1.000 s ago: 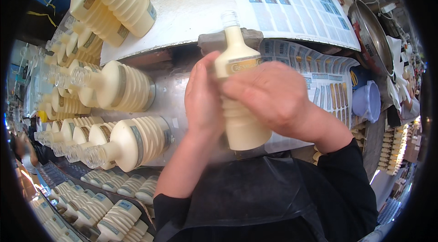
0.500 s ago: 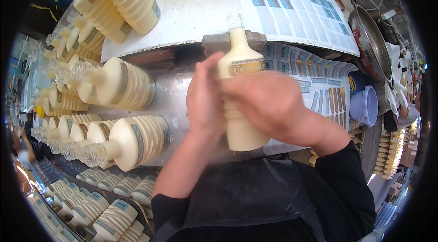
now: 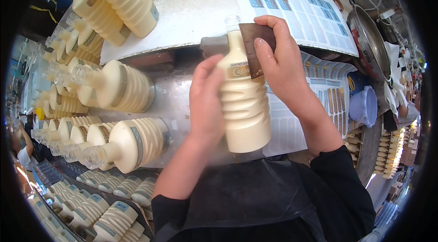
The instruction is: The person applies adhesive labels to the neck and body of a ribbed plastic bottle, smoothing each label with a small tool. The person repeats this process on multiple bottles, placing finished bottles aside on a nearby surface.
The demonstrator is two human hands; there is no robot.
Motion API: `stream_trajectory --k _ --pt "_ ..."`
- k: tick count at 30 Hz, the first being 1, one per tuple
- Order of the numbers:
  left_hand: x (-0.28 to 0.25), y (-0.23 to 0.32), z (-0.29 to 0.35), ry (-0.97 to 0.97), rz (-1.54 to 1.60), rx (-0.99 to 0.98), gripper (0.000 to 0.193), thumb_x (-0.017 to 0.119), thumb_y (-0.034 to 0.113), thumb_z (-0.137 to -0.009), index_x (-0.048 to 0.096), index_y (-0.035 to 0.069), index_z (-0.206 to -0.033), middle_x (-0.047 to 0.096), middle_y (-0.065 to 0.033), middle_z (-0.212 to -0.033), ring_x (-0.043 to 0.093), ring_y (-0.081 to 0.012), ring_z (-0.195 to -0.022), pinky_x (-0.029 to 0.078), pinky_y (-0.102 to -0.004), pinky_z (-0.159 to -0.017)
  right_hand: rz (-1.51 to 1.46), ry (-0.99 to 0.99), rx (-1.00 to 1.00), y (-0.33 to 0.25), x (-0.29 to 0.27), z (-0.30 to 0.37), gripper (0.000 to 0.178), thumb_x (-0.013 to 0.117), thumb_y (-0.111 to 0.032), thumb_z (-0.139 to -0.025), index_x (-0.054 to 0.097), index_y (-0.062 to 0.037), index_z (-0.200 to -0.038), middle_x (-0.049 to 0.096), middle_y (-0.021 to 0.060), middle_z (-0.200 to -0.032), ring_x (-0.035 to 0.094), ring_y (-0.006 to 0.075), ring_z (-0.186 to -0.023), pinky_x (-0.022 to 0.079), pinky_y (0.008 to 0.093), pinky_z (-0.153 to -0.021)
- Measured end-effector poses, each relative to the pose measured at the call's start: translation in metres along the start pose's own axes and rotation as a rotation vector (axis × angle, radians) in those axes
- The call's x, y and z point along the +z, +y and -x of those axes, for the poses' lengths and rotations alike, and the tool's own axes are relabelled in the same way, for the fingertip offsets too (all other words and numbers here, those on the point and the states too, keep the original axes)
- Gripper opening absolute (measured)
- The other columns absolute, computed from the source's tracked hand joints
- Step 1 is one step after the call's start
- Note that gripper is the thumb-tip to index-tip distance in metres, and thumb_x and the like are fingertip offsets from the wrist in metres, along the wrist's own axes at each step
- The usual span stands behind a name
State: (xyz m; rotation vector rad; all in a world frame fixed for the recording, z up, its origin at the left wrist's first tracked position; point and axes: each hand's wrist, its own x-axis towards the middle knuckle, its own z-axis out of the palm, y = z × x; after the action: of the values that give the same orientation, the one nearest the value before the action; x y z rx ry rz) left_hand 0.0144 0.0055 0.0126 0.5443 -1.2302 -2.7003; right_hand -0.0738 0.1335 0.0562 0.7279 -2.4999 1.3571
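Note:
A cream-coloured ribbed bottle (image 3: pixel 246 116) with a clear glass neck lies in front of me, its neck end by a grey block (image 3: pixel 214 46). A gold label (image 3: pixel 238 71) sits on its shoulder. My right hand (image 3: pixel 284 57) pinches a flat dark-brown scraper (image 3: pixel 255 50) between thumb and fingers. The scraper's edge lies over the right part of the label, hiding some of it. At the bottle's left side is my left hand (image 3: pixel 206 98), its fingers bent and smeared by motion. Whether it grips the bottle cannot be made out.
More cream bottles (image 3: pixel 132 144) lie in rows on the left, others (image 3: pixel 130 0) stand on the white board (image 3: pixel 196 13). Label sheets (image 3: pixel 292 9) rest on the board and below it. A lilac bucket (image 3: pixel 363 107) and a large metal pan (image 3: pixel 372 43) are at right. Crated bottles (image 3: pixel 109 219) fill the lower left.
My right hand has moved up and right from across the bottle's middle, so the scraper now shows at the label. The left hand stays at the bottle's left side, its fingers shifted slightly.

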Motion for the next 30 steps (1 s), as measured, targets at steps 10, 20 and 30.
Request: stream_trajectory --k 10,20,30 --pt "0.002 0.002 0.004 -0.011 -0.017 0.049 0.038 0.037 0.03 -0.113 0.052 0.004 -0.136 0.062 -0.0097 -0.123 0.061 -0.0169 -0.11 0.05 -0.034 -0.098 0.171 -0.078 -0.046 -0.027 0.016 -0.003 0.032 0.054 -0.006 -0.096 0.051 -0.0025 -0.128 0.063 0.0231 -0.121 0.065 0.0437 -0.105 0.052 0.0487 -0.09" --pt "-0.013 -0.011 -0.01 0.016 -0.7 0.321 0.045 0.046 0.034 -0.107 0.051 0.0 -0.136 0.06 -0.0169 -0.126 0.061 -0.0283 -0.112 0.047 -0.04 -0.102 0.141 -0.061 -0.12 -0.017 0.022 0.001 0.033 0.059 -0.006 -0.096 0.055 -0.0041 -0.128 0.065 0.0212 -0.118 0.066 0.0412 -0.106 0.053 0.0441 -0.091" --pt "-0.01 -0.006 -0.011 0.035 -0.801 0.351 0.049 0.055 0.037 -0.102 0.049 0.001 -0.135 0.061 -0.025 -0.126 0.061 -0.0341 -0.115 0.045 -0.0425 -0.102 -0.094 0.073 -0.116 0.013 -0.002 -0.002 0.033 0.059 -0.006 -0.097 0.056 0.0002 -0.129 0.067 0.0154 -0.116 0.067 0.0248 -0.102 0.052 0.0357 -0.092"
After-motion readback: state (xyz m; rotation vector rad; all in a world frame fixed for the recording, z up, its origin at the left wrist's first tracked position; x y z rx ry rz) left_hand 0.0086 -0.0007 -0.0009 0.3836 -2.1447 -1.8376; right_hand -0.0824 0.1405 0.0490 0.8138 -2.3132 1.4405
